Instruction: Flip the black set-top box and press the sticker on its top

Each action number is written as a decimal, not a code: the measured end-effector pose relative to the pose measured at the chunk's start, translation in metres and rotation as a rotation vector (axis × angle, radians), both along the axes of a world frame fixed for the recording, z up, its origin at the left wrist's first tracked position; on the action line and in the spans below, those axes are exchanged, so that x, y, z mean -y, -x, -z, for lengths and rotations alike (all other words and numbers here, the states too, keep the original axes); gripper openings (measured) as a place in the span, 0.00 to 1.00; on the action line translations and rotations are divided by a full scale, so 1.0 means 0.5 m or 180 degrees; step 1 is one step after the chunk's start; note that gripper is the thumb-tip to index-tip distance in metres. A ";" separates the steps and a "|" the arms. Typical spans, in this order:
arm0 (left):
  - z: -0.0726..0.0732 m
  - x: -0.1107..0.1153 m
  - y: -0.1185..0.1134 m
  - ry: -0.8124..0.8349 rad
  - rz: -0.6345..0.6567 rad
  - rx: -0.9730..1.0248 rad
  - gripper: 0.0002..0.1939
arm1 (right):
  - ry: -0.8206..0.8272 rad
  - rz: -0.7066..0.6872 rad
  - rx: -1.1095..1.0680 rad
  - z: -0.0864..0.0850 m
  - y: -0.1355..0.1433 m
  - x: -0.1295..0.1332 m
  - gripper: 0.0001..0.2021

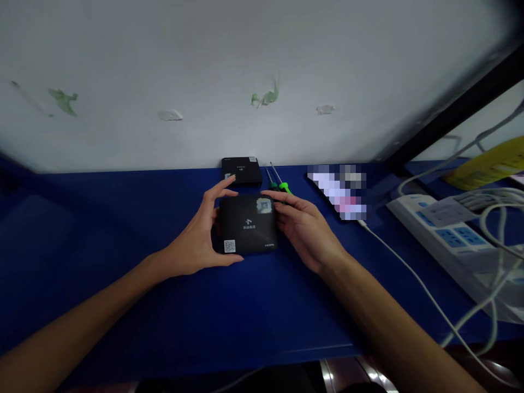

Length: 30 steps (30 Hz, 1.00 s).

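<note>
A black set-top box (248,232) with HDMI lettering, a QR sticker and a worn bluish label is between my two hands over the blue tabletop (172,316). My left hand (200,234) grips its left side, thumb along the near edge and fingers at the far edge. On the other side, my right hand (303,226) has its fingers closed on the right edge and far right corner. Behind it, against the wall, lies a second black box (242,171). Two screwdrivers (282,186), with dark green and bright green handles, lie beyond my right fingers.
A phone (339,194) with a blurred screen lies to the right, a white charging cable (405,265) plugged in. Farther right, white power strips (446,234) sit under tangled cables, with a yellow object (487,164) behind. The white wall (213,71) bounds the back.
</note>
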<state>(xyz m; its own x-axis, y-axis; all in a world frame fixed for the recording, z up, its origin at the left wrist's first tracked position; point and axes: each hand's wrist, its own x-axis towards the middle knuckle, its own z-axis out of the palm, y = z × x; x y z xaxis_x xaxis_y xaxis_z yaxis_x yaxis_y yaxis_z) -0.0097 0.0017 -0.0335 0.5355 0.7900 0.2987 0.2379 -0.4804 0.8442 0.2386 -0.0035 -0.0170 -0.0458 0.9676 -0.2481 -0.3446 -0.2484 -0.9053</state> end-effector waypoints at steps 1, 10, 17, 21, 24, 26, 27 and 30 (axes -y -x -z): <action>0.000 0.001 -0.001 0.0013 -0.0004 0.0034 0.72 | -0.0015 0.0035 0.0045 0.000 0.000 0.000 0.12; -0.011 0.007 -0.008 -0.0130 -0.0078 0.0065 0.69 | -0.0204 0.0206 0.0403 -0.001 0.005 0.000 0.12; -0.013 0.007 -0.008 -0.0113 -0.0087 0.0037 0.69 | -0.0880 0.0766 0.1074 0.001 -0.013 -0.010 0.09; -0.012 0.006 -0.009 -0.0148 -0.0098 0.0019 0.69 | -0.1259 0.1243 0.1736 0.004 -0.025 -0.017 0.10; -0.012 0.006 -0.009 -0.0170 -0.0114 -0.0013 0.70 | -0.1355 0.1489 0.2032 0.002 -0.030 -0.020 0.07; -0.012 0.006 -0.009 -0.0246 -0.0136 -0.0029 0.70 | -0.1340 0.1453 0.2109 -0.001 -0.030 -0.018 0.06; -0.012 0.006 -0.010 -0.0292 -0.0149 -0.0035 0.70 | -0.1328 0.1353 0.2119 -0.003 -0.029 -0.017 0.06; -0.013 0.007 -0.011 -0.0390 -0.0165 -0.0032 0.69 | -0.1314 0.0779 0.2060 -0.005 -0.023 -0.009 0.09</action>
